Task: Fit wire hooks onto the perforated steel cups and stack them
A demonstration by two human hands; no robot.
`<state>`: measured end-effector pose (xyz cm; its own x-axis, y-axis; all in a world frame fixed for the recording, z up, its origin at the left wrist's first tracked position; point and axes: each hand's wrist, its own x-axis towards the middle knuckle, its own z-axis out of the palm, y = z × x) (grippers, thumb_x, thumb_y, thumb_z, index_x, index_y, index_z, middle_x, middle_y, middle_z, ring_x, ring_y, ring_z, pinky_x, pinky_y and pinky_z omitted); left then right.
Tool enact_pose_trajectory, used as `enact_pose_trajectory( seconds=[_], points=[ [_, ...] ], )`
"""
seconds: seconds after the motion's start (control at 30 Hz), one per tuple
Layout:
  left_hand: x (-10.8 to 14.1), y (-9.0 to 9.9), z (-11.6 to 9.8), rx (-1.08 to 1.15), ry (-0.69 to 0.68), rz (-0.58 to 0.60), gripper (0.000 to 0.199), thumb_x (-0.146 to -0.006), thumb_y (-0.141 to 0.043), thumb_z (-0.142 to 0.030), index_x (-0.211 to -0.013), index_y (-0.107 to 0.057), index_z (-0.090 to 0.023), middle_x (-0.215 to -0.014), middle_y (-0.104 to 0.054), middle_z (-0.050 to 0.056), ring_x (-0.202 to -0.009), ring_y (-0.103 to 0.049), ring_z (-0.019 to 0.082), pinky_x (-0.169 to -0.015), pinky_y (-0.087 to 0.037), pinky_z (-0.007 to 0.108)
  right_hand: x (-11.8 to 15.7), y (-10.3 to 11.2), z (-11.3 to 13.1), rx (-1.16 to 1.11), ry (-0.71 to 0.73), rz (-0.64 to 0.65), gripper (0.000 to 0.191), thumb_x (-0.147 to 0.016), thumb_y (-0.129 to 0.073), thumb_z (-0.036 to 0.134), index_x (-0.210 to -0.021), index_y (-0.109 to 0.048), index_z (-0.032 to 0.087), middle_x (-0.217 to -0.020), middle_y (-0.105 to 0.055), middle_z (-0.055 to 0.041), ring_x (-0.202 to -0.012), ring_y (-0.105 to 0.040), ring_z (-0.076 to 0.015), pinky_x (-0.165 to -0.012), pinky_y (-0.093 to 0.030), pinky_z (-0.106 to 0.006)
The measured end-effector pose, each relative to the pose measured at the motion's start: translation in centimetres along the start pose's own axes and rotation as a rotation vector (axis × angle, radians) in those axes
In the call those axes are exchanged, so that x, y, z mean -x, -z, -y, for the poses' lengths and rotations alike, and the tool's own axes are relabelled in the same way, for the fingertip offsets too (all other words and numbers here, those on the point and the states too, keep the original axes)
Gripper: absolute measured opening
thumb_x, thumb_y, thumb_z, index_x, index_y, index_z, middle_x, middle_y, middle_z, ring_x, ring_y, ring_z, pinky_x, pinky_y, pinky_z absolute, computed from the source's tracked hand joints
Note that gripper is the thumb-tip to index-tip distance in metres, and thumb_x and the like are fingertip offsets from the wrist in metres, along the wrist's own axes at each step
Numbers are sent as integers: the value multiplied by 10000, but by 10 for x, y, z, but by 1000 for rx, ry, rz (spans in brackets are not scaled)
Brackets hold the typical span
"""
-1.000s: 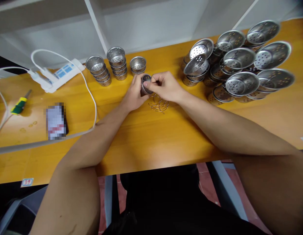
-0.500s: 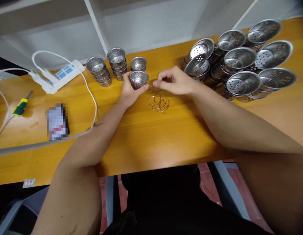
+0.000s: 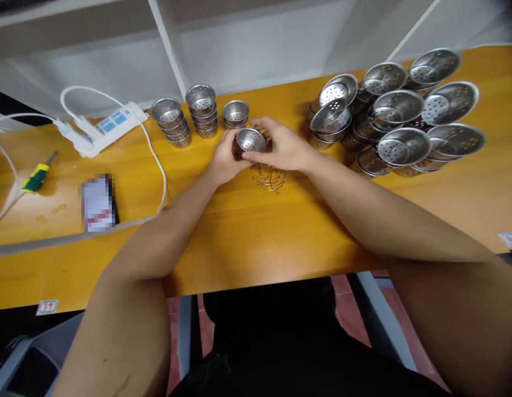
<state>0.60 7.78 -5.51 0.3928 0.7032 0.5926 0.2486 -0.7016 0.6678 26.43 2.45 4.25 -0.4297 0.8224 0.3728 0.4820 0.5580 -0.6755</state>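
Both hands share one small silver cup of perforated metal [image 3: 251, 140], mouth up, in the middle of the scene over the orange-yellow wooden table [image 3: 239, 237]; whether its base touches the wood cannot be told. The left hand [image 3: 226, 160] is partly closed around the cup's left side, and the right hand [image 3: 287, 146] is half curled, thumb at the near rim and fingers arched round the right side. The likeliest trouble is a slip: smooth, curved metal offers little grip, so an uneven squeeze or early release could tip or twist the cup. The loose tangle of thin, curved metal wires [image 3: 269, 179] lies just under the right hand, and a fingertip or the cup's base could snag or scatter it. Just beyond the left hand, a short stack of matching cups [image 3: 236, 113] could be knocked by a push to the far side. At the right, the crowded cluster of silver perforated cups [image 3: 404, 146] includes leaning ones, which an outward swing of the right forearm might topple. At the left, the white cable [image 3: 151, 151] runs near the left forearm and could catch.
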Motion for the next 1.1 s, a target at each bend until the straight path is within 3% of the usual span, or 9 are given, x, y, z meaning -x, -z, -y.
enact_pose_trajectory(
  seconds=[0.1,0.23,0.4,0.53,0.77,0.93,1.03,1.1],
  points=[
    [3,-1,-4,78,55,14,981,-1036,-1087,-705,-1796,-575,-357,-1728,-736,157,-1614,-791,397,-1402,-702,626,-12,0,0,-48,-4,39,922,-931,-1119,821,-1568,-823,224,-1562,-858,-191,-1449,-812,-482,-1343,-661,-709],
    [3,-2,0,119,176,15,1112,-994,-1130,-622,-1847,-452,-400,-1808,-687,163,-1550,-817,387,-1265,-761,608,-52,29,1,-49,-64,66,903,-962,-1166,703,-1610,-791,198,-1588,-864,-159,-1312,-794,-330,-1231,-695,-556],
    [2,2,-3,93,244,23,589,-1030,-1045,-447,-1511,-729,-318,-1683,-731,147,-1422,-833,298,-1224,-766,516,-120,49,6,23,-135,43,1007,-943,-1251,581,-1662,-707,133,-1575,-845,-102,-1160,-684,-148,-1124,-626,-352],
    [3,6,-13,83,211,48,455,-1058,-984,-340,-1462,-783,-281,-1667,-743,153,-1389,-846,267,-1240,-759,497,-144,36,10,137,-220,112,883,-952,-1265,390,-1619,-764,100,-1478,-873,-80,-1077,-644,-128,-1066,-594,-322],
    [1,5,-17,47,218,77,433,-1041,-970,-235,-1442,-811,-275,-1625,-783,131,-1388,-852,255,-1263,-752,484,-141,25,16,274,-320,139,834,-962,-1238,290,-1665,-819,125,-1589,-886,-148,-1192,-698,-205,-1232,-605,-410],
    [0,6,-19,55,211,69,413,-1047,-971,-255,-1424,-806,-286,-1613,-784,129,-1380,-855,265,-1264,-756,512,-130,23,36,250,-354,123,952,-954,-1227,207,-1776,-763,83,-1716,-849,-195,-1385,-790,-265,-1343,-627,-434],
    [1,7,-21,60,221,71,407,-1063,-962,-274,-1434,-795,-281,-1620,-777,139,-1379,-857,263,-1268,-749,506,-113,40,46,231,-327,58,1028,-1113,-1126,295,-1959,-591,61,-1931,-684,-264,-1611,-750,-300,-1447,-585,-463],
    [1,7,-22,55,220,82,408,-1069,-952,-274,-1445,-794,-277,-1636,-775,143,-1393,-855,267,-1274,-746,504,-95,66,47,268,-290,-41,805,-1248,-967,319,-1930,-634,51,-1904,-687,-295,-1536,-792,-329,-1377,-640,-519]
  ],
)
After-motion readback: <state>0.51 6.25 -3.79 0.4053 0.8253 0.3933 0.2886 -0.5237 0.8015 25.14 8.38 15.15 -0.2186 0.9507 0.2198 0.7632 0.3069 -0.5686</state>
